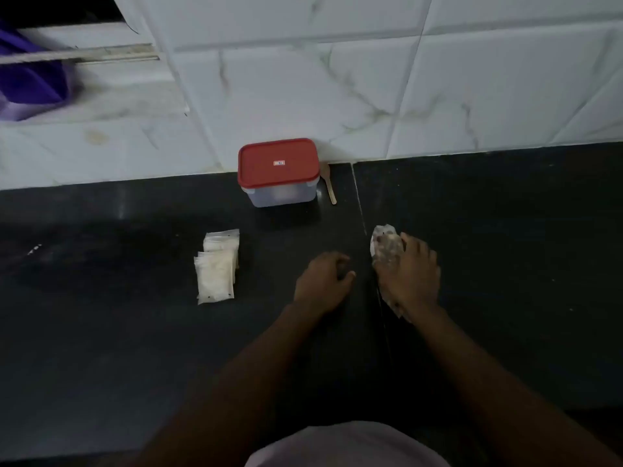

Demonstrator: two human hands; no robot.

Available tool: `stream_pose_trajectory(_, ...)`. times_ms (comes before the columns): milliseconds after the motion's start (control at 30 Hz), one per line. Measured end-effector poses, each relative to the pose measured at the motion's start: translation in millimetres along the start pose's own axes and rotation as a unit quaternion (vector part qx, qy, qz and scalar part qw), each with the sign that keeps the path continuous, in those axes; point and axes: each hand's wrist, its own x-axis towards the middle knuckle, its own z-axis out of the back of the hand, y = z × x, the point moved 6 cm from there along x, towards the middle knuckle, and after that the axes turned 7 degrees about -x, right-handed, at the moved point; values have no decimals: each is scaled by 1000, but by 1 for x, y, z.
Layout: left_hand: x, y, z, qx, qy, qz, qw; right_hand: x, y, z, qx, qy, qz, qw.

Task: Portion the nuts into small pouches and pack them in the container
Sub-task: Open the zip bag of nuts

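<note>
one black countertop [135, 348] filled most of the view, with one seam running down it just left of the right hand. behind it rose one wall of white veined tiles [438, 79]. one purple cloth [30, 82] hung at the far left, blurred.

one clear container [281, 193] stood upright at the back of the counter, touching or nearly touching the wall, with its one red lid [278, 163] closed on it. what lay inside could not be made out.

a small pile of pale pouches [217, 267] lay flat on the counter, left of the hands and in front of the container. at least two overlapping layers showed, but the exact number could not be told.

two bare hands reached over the counter. the right hand [409, 276] lay over one clear bag of nuts [384, 242], its fingers spread and curled down onto it, and the bag stuck out beyond the fingertips. the left hand [322, 278] sat just beside it, fingers curled under, with nothing seen in them.

one wooden spoon [329, 185] lay just right of the container.
</note>
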Motion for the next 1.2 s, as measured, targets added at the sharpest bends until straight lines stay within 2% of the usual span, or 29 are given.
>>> stream_pose_trajectory(67,8,-5,-9,-51,4,29,998,5,-12,0,24,27,-33,999)
stream_pose_trajectory(200,18,-9,-30,-97,13,77,992,9,-27,-9,45,75,-42,995)
stream_pose_trajectory(533,29,-12,-59,-157,25,117,980,21,-42,-25,120,122,-60,983)
stream_pose_trajectory(733,30,-12,-68,-242,22,164,956,38,-43,-33,144,168,-61,973)
stream_pose_trajectory(1033,20,9,-41,-246,-38,179,952,24,-12,-34,324,196,-69,923)
stream_pose_trajectory(1200,14,22,-19,-214,-63,172,959,18,13,-38,373,214,-86,899)
